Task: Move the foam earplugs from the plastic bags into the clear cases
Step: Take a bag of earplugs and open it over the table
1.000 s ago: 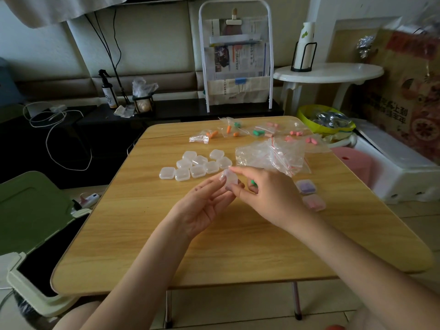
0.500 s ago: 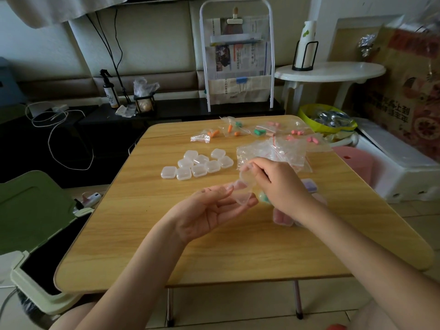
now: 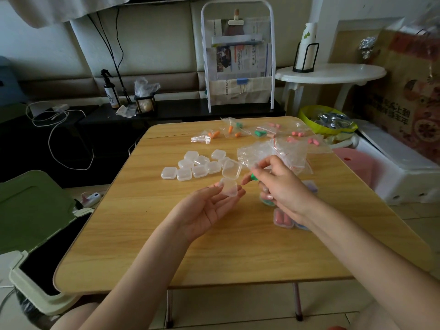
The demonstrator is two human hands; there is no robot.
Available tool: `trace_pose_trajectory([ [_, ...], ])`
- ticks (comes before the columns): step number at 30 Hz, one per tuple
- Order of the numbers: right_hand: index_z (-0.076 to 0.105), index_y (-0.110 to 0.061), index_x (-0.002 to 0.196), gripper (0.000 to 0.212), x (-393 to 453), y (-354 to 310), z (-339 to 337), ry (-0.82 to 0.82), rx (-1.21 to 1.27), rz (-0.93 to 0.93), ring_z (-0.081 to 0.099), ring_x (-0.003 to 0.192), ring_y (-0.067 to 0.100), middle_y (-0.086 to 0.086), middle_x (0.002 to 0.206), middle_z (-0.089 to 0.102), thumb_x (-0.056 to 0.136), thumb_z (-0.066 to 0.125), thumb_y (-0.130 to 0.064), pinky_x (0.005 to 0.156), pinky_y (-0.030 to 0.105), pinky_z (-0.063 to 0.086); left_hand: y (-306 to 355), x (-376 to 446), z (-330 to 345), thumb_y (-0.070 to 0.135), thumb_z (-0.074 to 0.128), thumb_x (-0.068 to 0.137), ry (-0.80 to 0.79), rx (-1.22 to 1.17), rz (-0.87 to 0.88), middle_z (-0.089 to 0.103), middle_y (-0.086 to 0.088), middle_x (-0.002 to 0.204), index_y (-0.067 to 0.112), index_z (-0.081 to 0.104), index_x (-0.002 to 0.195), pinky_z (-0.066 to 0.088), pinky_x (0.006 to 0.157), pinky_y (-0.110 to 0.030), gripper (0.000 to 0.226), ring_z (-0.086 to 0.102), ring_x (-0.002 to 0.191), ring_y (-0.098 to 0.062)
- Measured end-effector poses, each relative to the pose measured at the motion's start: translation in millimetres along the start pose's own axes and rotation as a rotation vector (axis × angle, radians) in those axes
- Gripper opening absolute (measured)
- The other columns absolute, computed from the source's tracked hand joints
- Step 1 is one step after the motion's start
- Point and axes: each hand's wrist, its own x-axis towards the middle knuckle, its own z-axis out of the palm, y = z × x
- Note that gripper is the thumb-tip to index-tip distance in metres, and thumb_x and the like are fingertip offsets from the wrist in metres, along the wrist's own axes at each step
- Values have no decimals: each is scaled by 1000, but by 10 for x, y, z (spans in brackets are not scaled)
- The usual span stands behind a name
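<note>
My left hand (image 3: pixel 204 210) lies palm up over the wooden table (image 3: pixel 166 246) and holds an open clear case (image 3: pixel 229 179) at its fingertips, lid tilted up. My right hand (image 3: pixel 283 186), just right of the case, pinches a green earplug (image 3: pixel 253 177) close to the opening. Several empty shut cases (image 3: pixel 195 166) cluster behind. A heap of empty plastic bags (image 3: pixel 273 153) lies behind my right hand. Bags with orange earplugs (image 3: pixel 232 128), green earplugs (image 3: pixel 262 133) and pink earplugs (image 3: pixel 312 140) lie along the far edge. Filled cases (image 3: pixel 283 219) sit partly hidden under my right wrist.
A green-lidded bin (image 3: pixel 31 210) stands open at the table's left. To the right are a pink stool (image 3: pixel 352 167), a white foam box (image 3: pixel 392 167) and a yellow bowl (image 3: pixel 326 120). A white rack (image 3: pixel 238 67) stands behind the table.
The case was shut between both hands; now its lid stands open in my left hand. My right hand has let go of the lid and brings the green earplug towards the case.
</note>
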Motion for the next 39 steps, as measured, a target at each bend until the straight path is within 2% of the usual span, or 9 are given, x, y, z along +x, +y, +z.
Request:
trace_pose_trajectory([
  [5,46,-13,88,14,-38,57,87,-27,-36,-40,36,46,6,5,77,67,96,55,-19,46,20,31,-49,7,25,2,48,89,-21,40,-4,62,-29,112,-9,59,108,55,82,-33,25,68,93,-31],
  [12,56,-21,72,20,-34,129,204,182,-275,-155,46,64,7,-7,66,46,84,71,-30,62,20,40,-144,43,71,4,56,77,-21,15,25,66,-25,96,-7,57,105,56,79,-31,30,71,80,-25],
  [18,65,-11,72,24,-33,156,253,283,-230,-117,58,56,16,22,64,61,80,76,-31,58,29,47,-156,39,89,9,53,85,-77,-2,30,67,-25,105,-8,58,108,57,82,-30,29,70,88,-25],
  [22,73,-22,75,18,-73,110,251,275,-392,-183,59,57,18,0,56,62,86,67,-35,59,32,47,-147,34,82,3,51,89,-24,64,81,68,-25,96,-12,55,105,57,81,-29,23,71,85,-24],
  [25,76,-19,80,38,-65,33,222,201,-278,-43,58,57,4,-16,57,60,98,43,-28,54,17,42,-137,27,79,-5,45,93,38,100,115,66,-28,97,-16,52,109,55,81,-31,19,71,86,-27],
  [27,69,-12,84,41,-48,-7,185,100,-46,48,36,46,5,-11,58,41,95,30,-11,47,17,29,-126,27,76,-6,43,95,82,77,127,62,-34,105,-19,46,117,56,80,-34,26,70,88,-32],
  [29,57,-8,86,32,-46,1,159,69,169,85,33,53,8,-1,67,40,87,28,3,50,20,28,-111,23,70,-7,42,95,111,51,136,59,-38,111,-22,41,123,58,76,-34,31,71,86,-34],
  [35,58,-3,104,14,-78,64,150,57,267,3,65,74,14,5,79,62,91,58,0,72,22,55,-116,42,53,-4,45,95,132,27,162,65,-30,95,-17,43,126,60,69,-29,34,72,77,-28],
  [39,71,-15,92,8,-99,36,118,143,25,-43,63,70,6,1,80,70,86,67,-17,59,10,48,-139,42,74,-4,46,94,124,50,179,66,-31,95,-5,48,113,60,71,-29,19,72,81,-29],
])
